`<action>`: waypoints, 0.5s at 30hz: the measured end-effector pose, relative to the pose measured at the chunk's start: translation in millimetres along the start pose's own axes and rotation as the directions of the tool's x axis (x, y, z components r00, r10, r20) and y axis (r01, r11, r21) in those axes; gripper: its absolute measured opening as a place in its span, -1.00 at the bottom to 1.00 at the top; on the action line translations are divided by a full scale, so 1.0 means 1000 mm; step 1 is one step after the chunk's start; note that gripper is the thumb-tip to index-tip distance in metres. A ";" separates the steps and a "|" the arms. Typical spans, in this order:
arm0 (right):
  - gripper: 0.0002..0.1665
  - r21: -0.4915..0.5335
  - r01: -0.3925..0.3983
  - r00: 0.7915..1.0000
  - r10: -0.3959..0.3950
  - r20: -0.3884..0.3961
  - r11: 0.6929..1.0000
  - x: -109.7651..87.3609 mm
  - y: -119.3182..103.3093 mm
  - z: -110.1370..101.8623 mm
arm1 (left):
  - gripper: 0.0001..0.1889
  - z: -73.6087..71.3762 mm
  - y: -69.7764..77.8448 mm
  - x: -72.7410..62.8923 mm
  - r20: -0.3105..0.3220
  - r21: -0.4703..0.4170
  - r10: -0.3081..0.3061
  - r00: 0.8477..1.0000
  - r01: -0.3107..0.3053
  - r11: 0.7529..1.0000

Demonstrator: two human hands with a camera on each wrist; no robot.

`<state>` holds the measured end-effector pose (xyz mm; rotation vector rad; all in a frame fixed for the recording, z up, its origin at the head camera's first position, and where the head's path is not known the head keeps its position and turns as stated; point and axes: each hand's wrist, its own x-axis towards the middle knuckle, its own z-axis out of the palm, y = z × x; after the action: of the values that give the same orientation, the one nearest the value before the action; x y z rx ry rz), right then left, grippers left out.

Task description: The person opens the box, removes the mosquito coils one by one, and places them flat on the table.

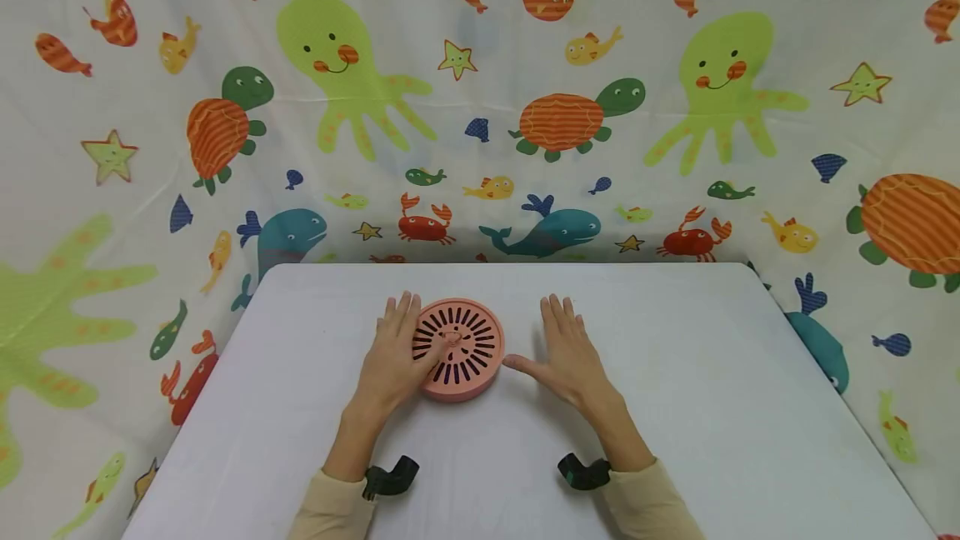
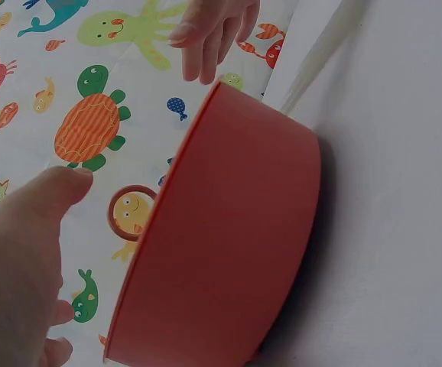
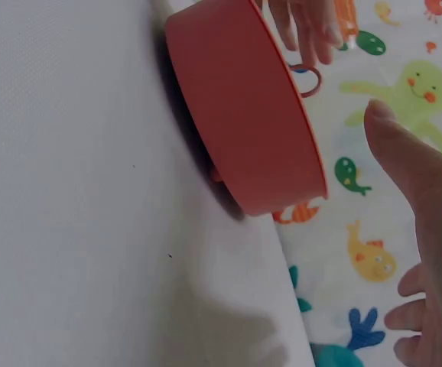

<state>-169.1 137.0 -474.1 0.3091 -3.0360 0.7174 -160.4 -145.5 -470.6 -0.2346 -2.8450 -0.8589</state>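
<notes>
A round coral-pink mosquito coil holder (image 1: 480, 348) stands on the white table, its lid cut with radiating slots and small holes. A ring handle (image 3: 318, 80) rises from the lid's middle. My left hand (image 1: 393, 365) is at the holder's left side, fingers straight, the thumb reaching over the lid. Whether it touches cannot be told; in the left wrist view the left thumb (image 2: 60, 191) appears apart from the lid. To the right of the holder, my right hand (image 1: 566, 361) is held with straight fingers and thumb spread toward it, a gap between them.
The white table (image 1: 712, 373) reaches out on both sides and in front of the hands. Behind it and at its sides hangs a cloth (image 1: 480, 40) printed with sea animals. Each wrist wears a small black camera (image 1: 585, 472) below a beige sleeve.
</notes>
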 end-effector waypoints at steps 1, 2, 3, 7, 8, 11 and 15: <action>0.47 0.001 0.007 1.000 -0.007 0.008 1.000 0.000 -0.001 0.001 | -0.02 0.001 0.000 0.000 0.007 -0.010 -0.005 1.000 0.005 1.000; 0.48 0.003 0.015 1.000 -0.015 0.015 1.000 0.001 -0.002 0.002 | -0.02 0.002 0.000 0.001 0.015 -0.016 -0.009 1.000 0.010 1.000; 0.50 0.006 0.023 1.000 -0.023 0.021 1.000 0.001 -0.004 0.003 | -0.03 0.003 0.000 0.001 0.022 -0.021 -0.011 1.000 0.011 1.000; 0.55 0.018 0.057 0.998 -0.057 0.033 0.998 0.001 -0.008 0.007 | -0.05 0.007 0.000 0.004 0.023 -0.028 0.019 1.000 -0.019 0.999; 0.57 0.015 0.065 0.997 -0.066 0.035 0.998 0.001 -0.009 0.008 | -0.07 0.008 0.000 0.004 0.019 -0.031 0.033 0.999 -0.032 0.999; 0.60 0.006 0.090 0.995 -0.090 0.040 0.996 0.002 -0.011 0.012 | -0.10 0.009 0.000 0.005 0.007 -0.033 0.065 0.998 -0.064 0.997; 0.64 -0.004 0.105 0.992 -0.104 0.066 0.995 0.004 -0.012 0.018 | -0.15 0.011 -0.001 0.007 0.000 -0.049 0.083 0.997 -0.083 0.995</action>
<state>-169.9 117.6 -484.1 0.4970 -3.0551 0.7026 -168.4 -139.8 -478.5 -0.3570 -2.7961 -0.9122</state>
